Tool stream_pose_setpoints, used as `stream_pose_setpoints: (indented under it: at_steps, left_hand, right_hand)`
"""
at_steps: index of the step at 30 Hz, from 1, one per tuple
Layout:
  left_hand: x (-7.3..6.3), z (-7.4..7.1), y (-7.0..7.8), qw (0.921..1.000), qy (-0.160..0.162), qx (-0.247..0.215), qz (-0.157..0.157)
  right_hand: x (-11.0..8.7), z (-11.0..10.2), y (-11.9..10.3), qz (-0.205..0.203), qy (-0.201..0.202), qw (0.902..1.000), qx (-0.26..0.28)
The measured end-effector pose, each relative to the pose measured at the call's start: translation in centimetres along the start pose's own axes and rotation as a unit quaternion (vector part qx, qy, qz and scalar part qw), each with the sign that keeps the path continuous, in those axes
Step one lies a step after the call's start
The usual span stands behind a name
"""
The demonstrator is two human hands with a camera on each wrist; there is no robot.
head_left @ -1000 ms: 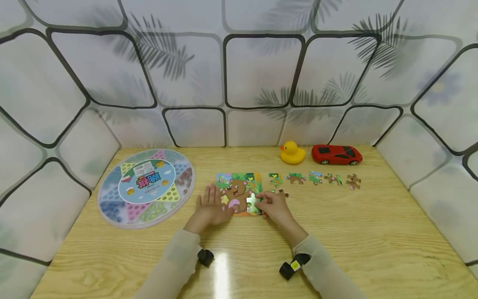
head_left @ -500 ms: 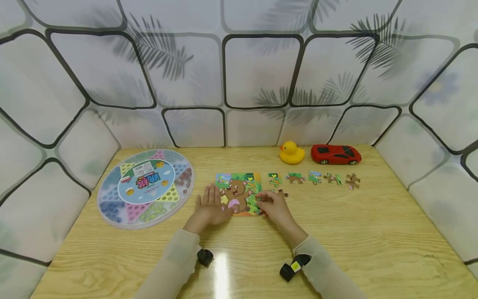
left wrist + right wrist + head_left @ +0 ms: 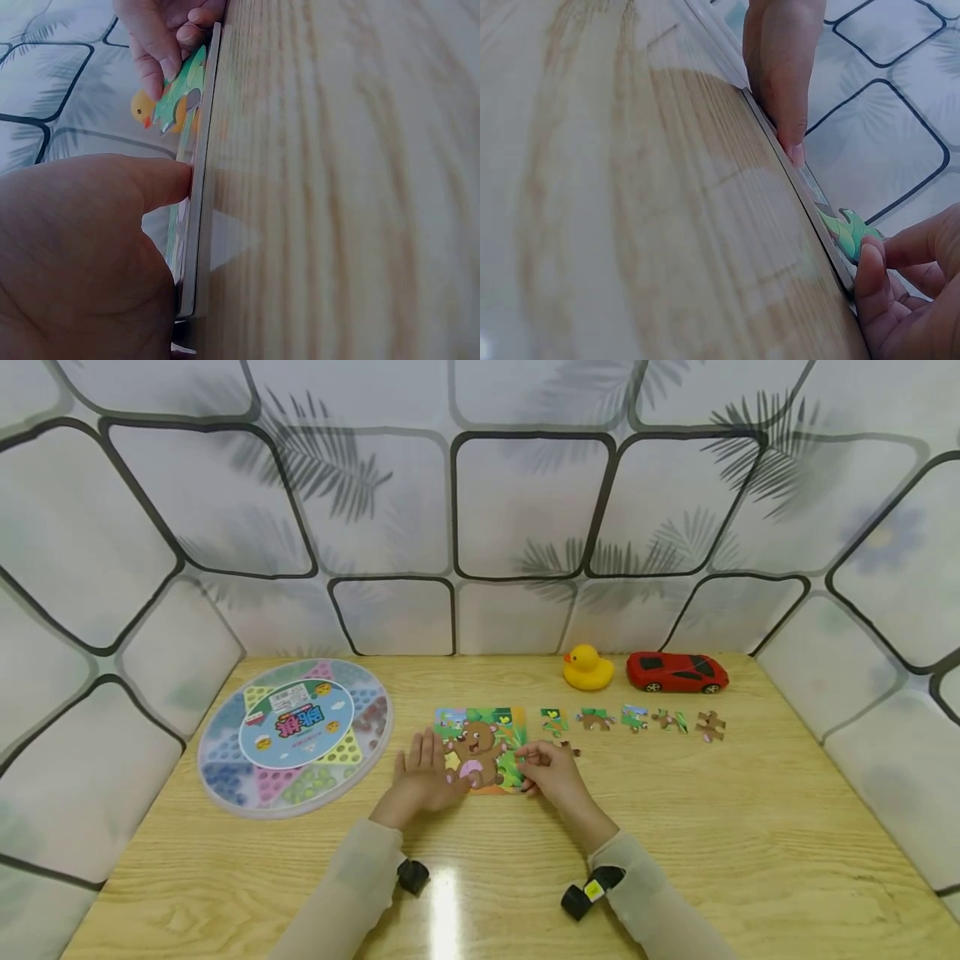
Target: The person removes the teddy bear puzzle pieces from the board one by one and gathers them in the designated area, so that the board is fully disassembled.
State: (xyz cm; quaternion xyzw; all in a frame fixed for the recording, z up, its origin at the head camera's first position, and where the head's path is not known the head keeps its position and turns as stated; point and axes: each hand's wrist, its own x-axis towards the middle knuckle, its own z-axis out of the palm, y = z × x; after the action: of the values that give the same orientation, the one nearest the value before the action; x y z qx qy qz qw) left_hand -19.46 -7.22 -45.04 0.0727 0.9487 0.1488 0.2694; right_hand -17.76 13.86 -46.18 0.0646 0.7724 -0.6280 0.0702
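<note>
A bear jigsaw puzzle lies on the table between the hands. My left hand rests at its left side with fingers straight, and the thumb touches the front edge. My right hand pinches a green puzzle piece between thumb and finger over the lower right corner of the picture. In the left wrist view, that piece is tilted, its outer side raised from the board. Right beside the right hand lies a brown puzzle piece, partly hidden by the fingers.
Loose puzzle pieces form a row to the right of the picture. Behind them stand a yellow rubber duck and a red toy car. A round Chinese checkers set lies on the left. Patterned fabric walls enclose the table.
The bright glare on the pinched puzzle piece has gone as its tilt changed, and its green print shows now. The right hand has barely shifted; the left hand stays in place.
</note>
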Motion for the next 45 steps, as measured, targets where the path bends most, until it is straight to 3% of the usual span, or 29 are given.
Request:
stream_pose_setpoints:
  at_steps: [9,21,28,45]
  left_hand:
    - [-0.9,-0.3,0.4,0.9996,0.025,0.007,0.011]
    - [-0.7,0.0,0.0,0.9993,0.032,0.009,0.020]
    - [-0.7,0.0,0.0,0.9992,0.034,0.011,0.021]
    - [-0.8,-0.2,0.0,0.9989,0.037,0.007,0.026]
  right_hand:
    - [-0.3,-0.1,0.0,0.015,0.000,0.9997,0.019]
    - [-0.5,-1.1,-0.5,0.011,-0.026,0.9983,0.051]
    - [-0.7,-2.7,-1.2,-0.005,-0.030,0.9992,0.025]
    - [-0.2,-7.9,0.3,0.018,0.022,0.9996,-0.001]
